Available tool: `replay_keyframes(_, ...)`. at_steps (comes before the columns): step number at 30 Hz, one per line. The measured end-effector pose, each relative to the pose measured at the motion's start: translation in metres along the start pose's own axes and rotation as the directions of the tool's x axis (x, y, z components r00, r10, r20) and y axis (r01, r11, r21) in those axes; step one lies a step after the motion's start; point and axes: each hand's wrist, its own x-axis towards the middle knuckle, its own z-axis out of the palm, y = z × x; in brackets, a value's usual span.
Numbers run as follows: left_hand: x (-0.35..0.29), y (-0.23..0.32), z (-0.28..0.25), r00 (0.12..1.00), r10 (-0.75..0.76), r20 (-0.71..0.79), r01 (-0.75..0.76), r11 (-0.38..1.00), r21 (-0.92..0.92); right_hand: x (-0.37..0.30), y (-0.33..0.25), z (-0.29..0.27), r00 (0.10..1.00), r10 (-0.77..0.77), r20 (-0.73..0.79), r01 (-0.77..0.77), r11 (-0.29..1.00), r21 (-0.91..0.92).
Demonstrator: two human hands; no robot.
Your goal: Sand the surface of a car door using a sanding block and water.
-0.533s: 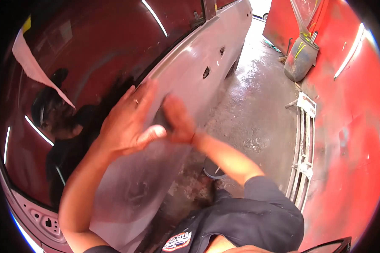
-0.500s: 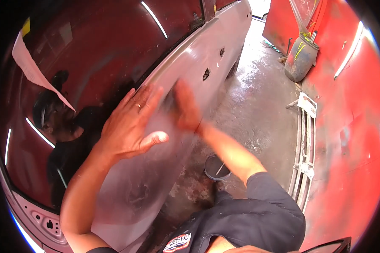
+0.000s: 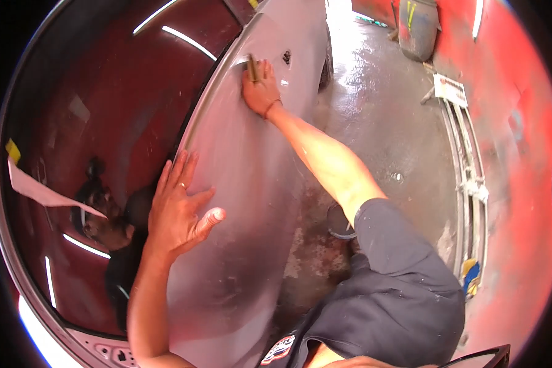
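A grey car door panel (image 3: 239, 184), smooth and glossy in places, runs away from me beneath a dark window (image 3: 110, 92). My left hand (image 3: 181, 211) has its fingers spread, near the lower edge of the window and the top of the panel. Farther up the door, beside the window trim, my right hand (image 3: 262, 89) grips a thin, flat, olive-brown piece (image 3: 252, 69) against the surface. Its exact kind is not clear. An opening (image 3: 286, 57) in the panel lies just beyond that hand.
On the wet floor (image 3: 380, 135), a dark bucket (image 3: 340, 221) stands partly behind my right arm. Several long pale bars (image 3: 466, 159) lie along the red wall (image 3: 518, 184). A grey bin (image 3: 418, 27) stands at the far right.
My right hand has moved farther up the door, and the brownish piece in it now shows. My left hand stays spread along the window edge. The view has shifted.
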Motion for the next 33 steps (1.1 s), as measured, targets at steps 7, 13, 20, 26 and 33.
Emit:
replay_keyframes(7, -0.031, -0.008, -0.008, 0.996, -0.081, -0.044, 0.077, 0.993, -0.088, -0.189, -0.149, -0.074, 0.918, -0.301, 0.259, 0.102, 0.809, 0.579)
replay_keyframes(13, 0.004, 0.008, 0.005, 0.997, -0.024, -0.077, 0.006, 0.974, -0.225, 0.018, 0.023, 0.012, 0.970, 0.156, 0.187, -0.168, 0.984, 0.053)
replay_keyframes(20, -0.022, 0.003, -0.002, 0.979, -0.132, -0.155, 0.082, 0.953, -0.292, -0.123, -0.081, -0.069, 0.797, -0.542, 0.267, 0.332, 0.762, 0.556)
replay_keyframes(26, 0.000, 0.007, 0.006, 0.993, -0.059, -0.098, 0.029, 0.959, -0.284, 0.039, -0.011, -0.024, 0.998, 0.048, 0.038, -0.042, 0.988, -0.148)
replay_keyframes(33, -0.024, -0.009, -0.003, 0.972, -0.123, -0.201, 0.049, 0.941, -0.336, -0.102, -0.123, -0.069, 0.610, -0.733, 0.301, 0.515, 0.656, 0.552)
